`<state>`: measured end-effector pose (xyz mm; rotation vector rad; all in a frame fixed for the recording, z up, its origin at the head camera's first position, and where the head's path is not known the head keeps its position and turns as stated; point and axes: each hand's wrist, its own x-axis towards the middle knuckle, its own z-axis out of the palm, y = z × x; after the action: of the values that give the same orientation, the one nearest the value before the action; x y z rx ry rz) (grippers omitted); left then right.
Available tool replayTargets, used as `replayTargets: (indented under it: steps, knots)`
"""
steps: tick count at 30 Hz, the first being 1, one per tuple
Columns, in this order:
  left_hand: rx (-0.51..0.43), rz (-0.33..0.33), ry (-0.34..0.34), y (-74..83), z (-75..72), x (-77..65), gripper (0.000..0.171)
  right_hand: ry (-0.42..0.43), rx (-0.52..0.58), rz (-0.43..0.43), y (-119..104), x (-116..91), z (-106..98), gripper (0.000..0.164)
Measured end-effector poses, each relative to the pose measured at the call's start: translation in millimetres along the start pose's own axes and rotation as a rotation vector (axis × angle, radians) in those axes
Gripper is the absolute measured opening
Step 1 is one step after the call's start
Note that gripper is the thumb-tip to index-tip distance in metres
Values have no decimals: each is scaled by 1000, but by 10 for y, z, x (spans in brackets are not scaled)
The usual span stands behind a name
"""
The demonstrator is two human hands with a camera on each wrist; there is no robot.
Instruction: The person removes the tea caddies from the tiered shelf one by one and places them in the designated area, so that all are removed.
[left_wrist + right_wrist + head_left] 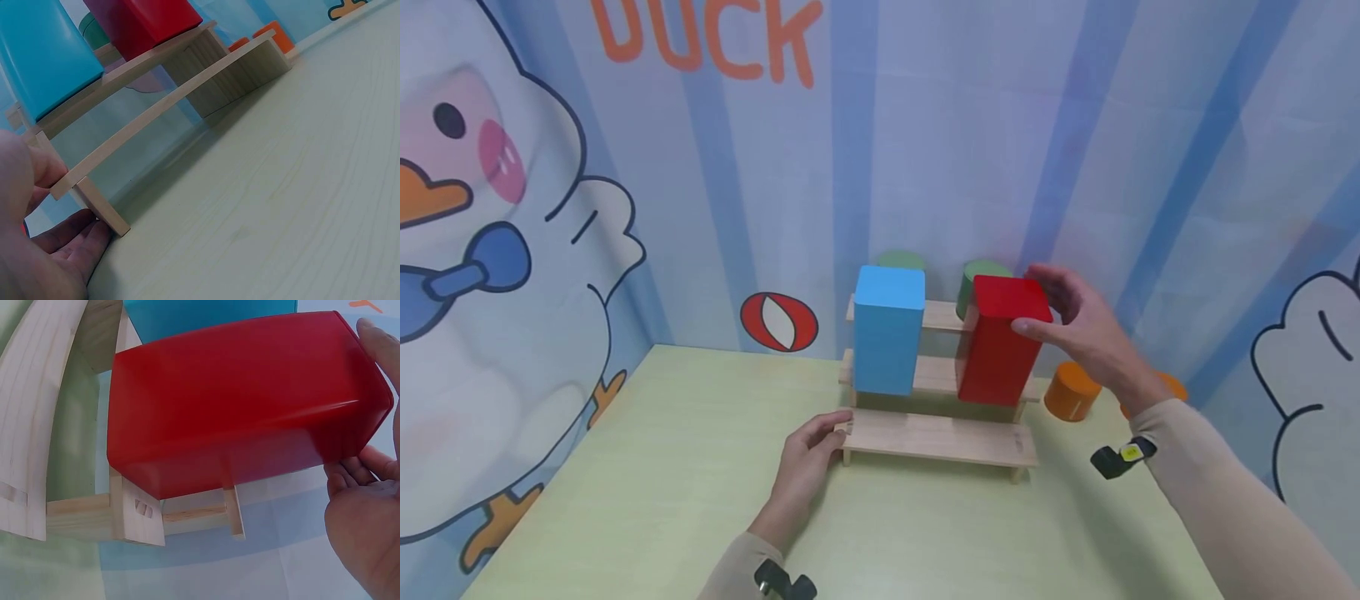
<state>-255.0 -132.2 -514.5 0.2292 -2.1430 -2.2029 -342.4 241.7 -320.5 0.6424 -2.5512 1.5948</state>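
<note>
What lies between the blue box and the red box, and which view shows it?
The head view shows nothing standing between the blue box and the red box, just bare wooden shelf; a green cylinder is farther back.

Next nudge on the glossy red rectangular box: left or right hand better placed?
Probably right. The right hand grips the glossy red rectangular box near its top; the left hand holds the tiered wooden stand by its lowest step's left end, away from the red box.
</note>
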Motion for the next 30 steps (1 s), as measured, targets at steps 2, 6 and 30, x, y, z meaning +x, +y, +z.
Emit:
replayTargets:
  steps: [2, 6, 30]
  knots:
    - [-3, 0, 1, 0, 6, 2, 31, 6, -3, 0, 10, -7, 3, 81]
    - [-11, 2, -1, -6, 21, 6, 31, 19, -10, -16, 30, -22, 8, 77]
    - [-34, 32, -20, 16, -52, -13, 33, -3, 49, 20, 40, 69, 12, 64]
